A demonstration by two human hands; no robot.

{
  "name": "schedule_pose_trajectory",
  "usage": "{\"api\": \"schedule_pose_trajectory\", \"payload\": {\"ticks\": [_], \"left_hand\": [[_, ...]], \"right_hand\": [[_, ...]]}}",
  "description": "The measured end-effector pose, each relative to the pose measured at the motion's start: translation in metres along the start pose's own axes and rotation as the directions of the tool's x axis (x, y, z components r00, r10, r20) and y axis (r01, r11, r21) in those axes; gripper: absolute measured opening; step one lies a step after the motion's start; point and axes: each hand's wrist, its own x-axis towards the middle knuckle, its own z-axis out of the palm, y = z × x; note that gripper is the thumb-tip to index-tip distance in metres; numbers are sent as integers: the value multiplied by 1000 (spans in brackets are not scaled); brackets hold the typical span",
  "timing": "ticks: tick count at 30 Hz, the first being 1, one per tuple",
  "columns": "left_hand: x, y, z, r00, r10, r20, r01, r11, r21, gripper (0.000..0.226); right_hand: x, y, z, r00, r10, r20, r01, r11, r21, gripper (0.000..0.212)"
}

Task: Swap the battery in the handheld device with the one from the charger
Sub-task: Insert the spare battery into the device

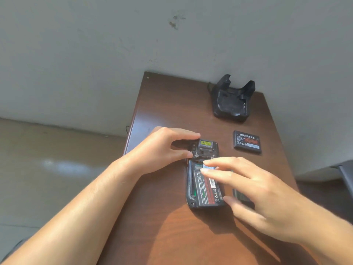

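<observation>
The black handheld device (202, 150) lies face down on the brown table (168, 104) with its back cover off. A battery (209, 192) with a red-and-white label sits tilted in its open compartment. My left hand (162, 148) pinches the device's top end between thumb and fingers. My right hand (256, 190) hovers with fingers spread, its fingertips over the battery's upper edge and its thumb by the device's lower right corner. A second black battery (247, 142) lies loose on the table to the right. The black charger cradle (232, 100) stands at the back, its bay showing no battery.
A dark flat piece (241, 197), perhaps the back cover, lies under my right hand beside the device. The table is narrow, with a grey wall (95, 54) behind it, floor at the left and a dark object (346, 175) at the right edge.
</observation>
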Motion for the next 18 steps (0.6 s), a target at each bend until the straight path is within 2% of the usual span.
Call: {"api": "schedule_pose_trajectory", "payload": {"ticks": [3, 6, 12, 18], "left_hand": [[0, 1, 1, 1000, -13, -1, 13, 1000, -10, 53], [0, 0, 4, 1000, -27, 16, 27, 999, -34, 52], [0, -1, 2, 1000, -26, -5, 26, 1000, -2, 52], [1, -1, 0, 1000, -7, -2, 7, 1000, 22, 52]], "right_hand": [[-7, 1, 23, 974, 111, -197, -83, 986, 143, 59], [-8, 1, 45, 966, 132, -223, -104, 986, 131, 62], [-2, 1, 56, 943, 133, -304, -100, 988, 122, 51], [4, 0, 65, 919, 149, -366, -122, 988, 95, 50]]}}
